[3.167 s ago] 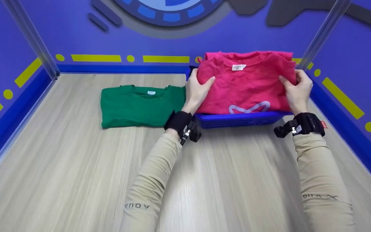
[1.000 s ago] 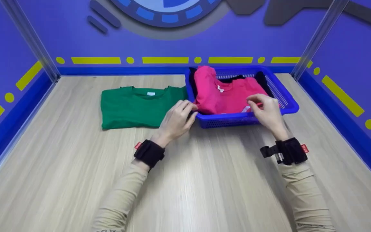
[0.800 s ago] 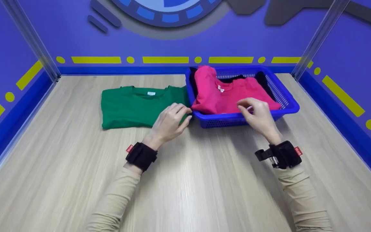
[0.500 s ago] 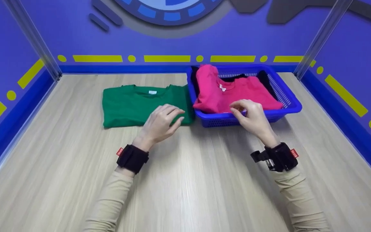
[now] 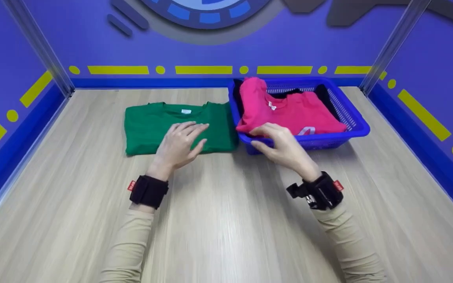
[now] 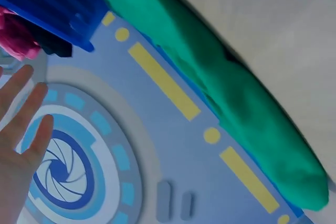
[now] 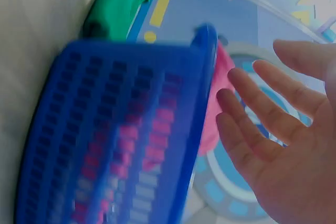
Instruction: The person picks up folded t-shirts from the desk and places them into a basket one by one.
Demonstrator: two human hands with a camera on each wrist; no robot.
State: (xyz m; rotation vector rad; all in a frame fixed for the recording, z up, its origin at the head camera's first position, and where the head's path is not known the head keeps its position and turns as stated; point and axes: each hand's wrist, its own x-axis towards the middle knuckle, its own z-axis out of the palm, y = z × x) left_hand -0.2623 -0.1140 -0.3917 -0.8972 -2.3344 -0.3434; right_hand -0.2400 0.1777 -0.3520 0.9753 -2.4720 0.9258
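A folded green T-shirt (image 5: 144, 125) lies flat on the table, its right edge against a blue plastic basket (image 5: 328, 142). Inside the basket a folded pink T-shirt (image 5: 305, 110) rests on black cloth (image 5: 325, 100), its left side bunched up at the rim. My left hand (image 5: 179, 145) hovers over the front of the green T-shirt, holding nothing, fingers spread loosely. In front of the basket's near left corner is my right hand (image 5: 281, 147). The right wrist view has its fingers (image 7: 273, 119) extended and apart from the basket wall.
Blue panels (image 5: 195, 55) with yellow marks enclose the wooden table (image 5: 218, 220) at the back and both sides. The basket stands near the back right corner. Black straps (image 5: 150, 191) with small cameras circle both wrists.
Earlier both hands held the pink T-shirt over the basket; it now lies inside, released. Both hands have since drawn back and moved left, the left one over the green T-shirt.
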